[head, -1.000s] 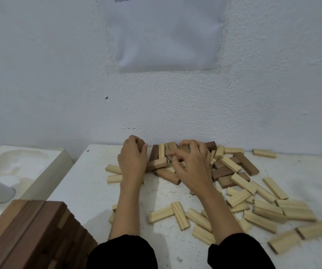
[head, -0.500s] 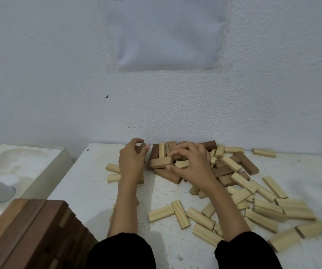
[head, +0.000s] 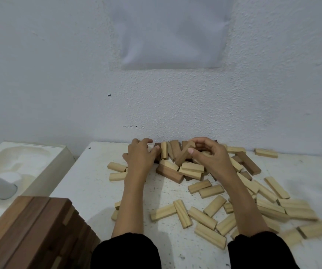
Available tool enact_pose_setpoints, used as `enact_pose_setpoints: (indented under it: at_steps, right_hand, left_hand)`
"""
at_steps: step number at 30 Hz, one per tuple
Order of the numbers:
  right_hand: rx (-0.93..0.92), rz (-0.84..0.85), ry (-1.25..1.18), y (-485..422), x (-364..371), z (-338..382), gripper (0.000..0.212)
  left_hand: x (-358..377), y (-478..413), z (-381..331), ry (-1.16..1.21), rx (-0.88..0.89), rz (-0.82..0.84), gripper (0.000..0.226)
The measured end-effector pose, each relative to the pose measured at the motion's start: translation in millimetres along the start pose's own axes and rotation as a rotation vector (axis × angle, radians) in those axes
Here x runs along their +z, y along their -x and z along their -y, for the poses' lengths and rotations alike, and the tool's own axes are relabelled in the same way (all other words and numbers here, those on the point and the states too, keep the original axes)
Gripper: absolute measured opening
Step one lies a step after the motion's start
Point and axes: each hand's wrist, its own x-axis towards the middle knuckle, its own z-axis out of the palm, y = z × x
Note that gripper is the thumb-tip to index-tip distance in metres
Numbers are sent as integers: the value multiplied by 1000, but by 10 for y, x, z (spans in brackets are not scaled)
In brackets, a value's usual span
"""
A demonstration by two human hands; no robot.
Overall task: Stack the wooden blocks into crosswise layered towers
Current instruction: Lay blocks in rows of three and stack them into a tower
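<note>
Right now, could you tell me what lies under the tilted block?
Pale blocks and a darker block lie beneath its lower end; the right hand hides the rest.

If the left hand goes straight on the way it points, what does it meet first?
Likely the dark block standing just ahead of the left hand, perhaps touching it now; depth is unclear. The right hand holds a tilted block off that line.

Dim, cool, even. Soft shadows on the table [head: 90,183]. Bowed toward the edges, with smeared wooden blocks [head: 315,229] lower right.
</note>
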Motion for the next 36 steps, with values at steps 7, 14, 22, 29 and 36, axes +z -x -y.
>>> enact_pose_setpoints:
  at_steps: [7,14,22,29,36]
  right_hand:
    - [-4,-14,-21,0,-20,-24,16]
    - [-12,-14,-17,-3,-15,-32,17]
    - [-29,-39,-17,32,-6,5,18]
    - [-119,-214,52,199,54,106,23]
    - [-169,-441,40,628,60,298,31]
  left_hand:
    - [-122,9,7,80,75,242,53]
    - [-13,49,-24,119,46,51,49]
    - [-38,82,-52,90,16,-55,49]
    - [-191,208,-151,127,73,-76,33]
    - [-325,464,-321,154,154,-46,30]
